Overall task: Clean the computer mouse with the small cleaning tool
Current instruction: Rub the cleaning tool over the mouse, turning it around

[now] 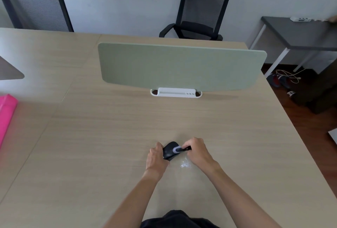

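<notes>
Near the desk's [91,136] front edge, the left hand [156,158] is gripping the mouse [169,152] while right hand [197,152] fingers are pinching the brush [177,149], which wants short, light strokes

A light wood-grain table [113,129] carries a pale green divider panel [180,67] upright in a white base [176,92], a pink object [6,116] at its left edge, and a clear crumpled wrapper [185,163] near the front.
</notes>
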The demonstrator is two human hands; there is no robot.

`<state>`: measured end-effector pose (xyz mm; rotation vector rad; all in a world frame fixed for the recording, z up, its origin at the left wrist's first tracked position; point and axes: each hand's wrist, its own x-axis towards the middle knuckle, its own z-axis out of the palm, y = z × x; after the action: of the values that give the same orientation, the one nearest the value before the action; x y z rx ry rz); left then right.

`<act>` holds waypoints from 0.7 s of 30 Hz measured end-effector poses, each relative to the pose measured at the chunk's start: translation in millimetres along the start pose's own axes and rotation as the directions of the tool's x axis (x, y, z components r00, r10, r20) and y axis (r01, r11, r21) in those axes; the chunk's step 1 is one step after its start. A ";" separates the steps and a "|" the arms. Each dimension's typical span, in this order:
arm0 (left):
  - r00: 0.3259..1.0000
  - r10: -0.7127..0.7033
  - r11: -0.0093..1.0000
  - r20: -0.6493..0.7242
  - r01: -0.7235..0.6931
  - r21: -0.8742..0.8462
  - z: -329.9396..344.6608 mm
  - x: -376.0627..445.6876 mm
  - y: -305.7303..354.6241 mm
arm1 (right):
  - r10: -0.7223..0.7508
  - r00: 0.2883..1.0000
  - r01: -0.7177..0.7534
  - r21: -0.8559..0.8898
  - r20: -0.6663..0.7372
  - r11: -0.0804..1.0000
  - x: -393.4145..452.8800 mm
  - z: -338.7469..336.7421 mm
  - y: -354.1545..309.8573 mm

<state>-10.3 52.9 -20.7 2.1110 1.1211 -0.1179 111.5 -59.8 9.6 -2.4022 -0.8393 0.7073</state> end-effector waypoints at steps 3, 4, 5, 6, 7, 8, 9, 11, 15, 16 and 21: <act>1.000 0.008 1.000 -0.010 -0.007 0.021 0.4 -0.1 0.0 | 0.024 1.000 -0.024 0.036 -0.018 0.999 1.9 -8.1 -1.7; 1.000 0.019 0.999 -0.011 -0.018 0.033 0.3 0.0 -0.4 | 0.038 0.997 -0.034 0.053 -0.064 0.998 2.5 -9.2 -2.5; 0.999 0.038 0.998 -0.011 -0.037 0.056 0.5 0.2 -0.9 | 0.052 0.992 -0.043 0.075 -0.117 0.996 2.8 -9.5 -2.9; 0.998 0.068 0.994 -0.009 -0.067 0.092 1.2 0.4 -1.4 | 0.058 0.985 -0.042 0.098 -0.160 0.994 2.9 -9.3 -3.7; 0.994 0.106 0.984 -0.008 -0.104 0.142 2.2 0.6 -2.1 | 0.058 0.982 -0.038 0.115 -0.180 0.993 2.8 -8.3 -4.7; 0.989 0.147 0.968 -0.006 -0.143 0.204 3.0 -0.1 -3.0 | 0.053 0.983 -0.031 0.125 -0.178 0.992 2.3 -6.7 -5.4; 0.983 0.185 0.946 0.000 -0.178 0.269 3.3 -1.1 -3.8 | 0.046 0.986 -0.025 0.131 -0.159 0.991 1.2 -4.7 -6.0; 0.970 0.242 0.899 0.031 -0.236 0.370 3.6 -2.5 -5.7 | 0.045 0.993 -0.032 0.126 -0.107 0.992 -1.3 -1.2 -5.6; 0.966 0.252 0.884 0.059 -0.255 0.392 1.0 -2.7 -7.7 | 0.111 0.992 -0.101 0.164 -0.054 0.981 -2.0 -1.4 -3.1; 0.966 0.251 0.879 0.066 -0.256 0.402 -0.2 -3.0 -7.7 | 0.122 0.990 -0.107 0.183 -0.072 0.977 -1.7 -1.9 -2.6; 0.958 0.272 0.835 0.089 -0.281 0.474 -2.8 -5.5 -11.8 | 0.165 0.967 -0.105 0.287 -0.193 0.952 -2.9 1.3 -0.5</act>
<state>-23.2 55.1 -23.1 2.6904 0.8138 -0.3067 108.6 -61.0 9.8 -2.2473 -0.4565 0.5595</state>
